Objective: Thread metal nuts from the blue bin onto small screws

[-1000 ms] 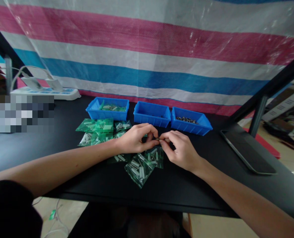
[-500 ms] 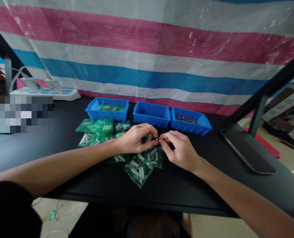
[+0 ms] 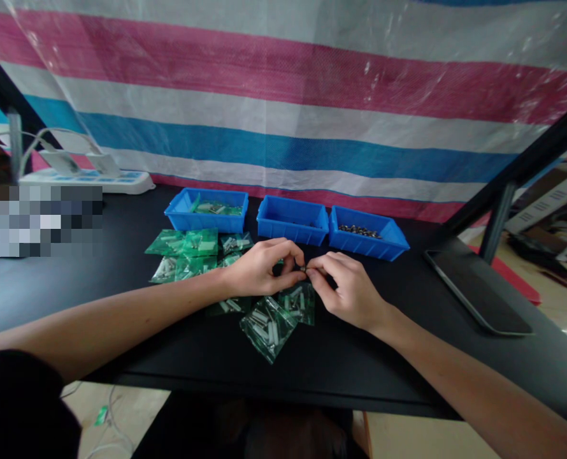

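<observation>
My left hand (image 3: 267,264) and my right hand (image 3: 343,287) meet above the black table, fingertips pinched together. Between them is a small metal piece (image 3: 303,269), mostly covered by the fingers, so its exact kind does not show. Below and left of the hands lie several green-tinted clear plastic bags (image 3: 268,328) with white plugs and metal screws inside. Some of these bags are partly hidden under my left hand and forearm. Behind the hands stands a blue bin (image 3: 290,231) with a few small dark parts in it.
To the left is a blue bin (image 3: 207,221) holding green bags; on the right, another blue bin (image 3: 367,245) contains small metal parts. A phone (image 3: 477,290) lies at the right. A white power strip (image 3: 130,183) sits at the back left, before a striped sheet (image 3: 264,102).
The hands stay in the same place. Only the small metal piece between the fingertips looks slightly turned.
</observation>
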Demonstrator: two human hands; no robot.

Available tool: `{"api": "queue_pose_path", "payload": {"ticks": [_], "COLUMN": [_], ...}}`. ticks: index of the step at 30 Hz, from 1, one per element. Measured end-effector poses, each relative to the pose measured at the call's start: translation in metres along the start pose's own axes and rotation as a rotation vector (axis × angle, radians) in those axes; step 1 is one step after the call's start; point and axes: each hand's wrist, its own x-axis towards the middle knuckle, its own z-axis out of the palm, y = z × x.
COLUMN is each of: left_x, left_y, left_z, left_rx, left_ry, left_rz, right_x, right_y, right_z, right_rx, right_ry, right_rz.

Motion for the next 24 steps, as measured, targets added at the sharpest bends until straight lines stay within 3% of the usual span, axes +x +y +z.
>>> {"api": "queue_pose_path", "payload": {"ticks": [24], "left_x": [-0.0002], "left_y": [0.0007], "left_z": [0.0013], "left_rx": [-0.006], "left_ry": [-0.011], "left_rz": [-0.023], "right_x": [0.0008], "right_y": [-0.0008], "right_z": [-0.0040], "right_rx": [-0.006], "right_ry": [0.012], "right_rz": [-0.059]}}
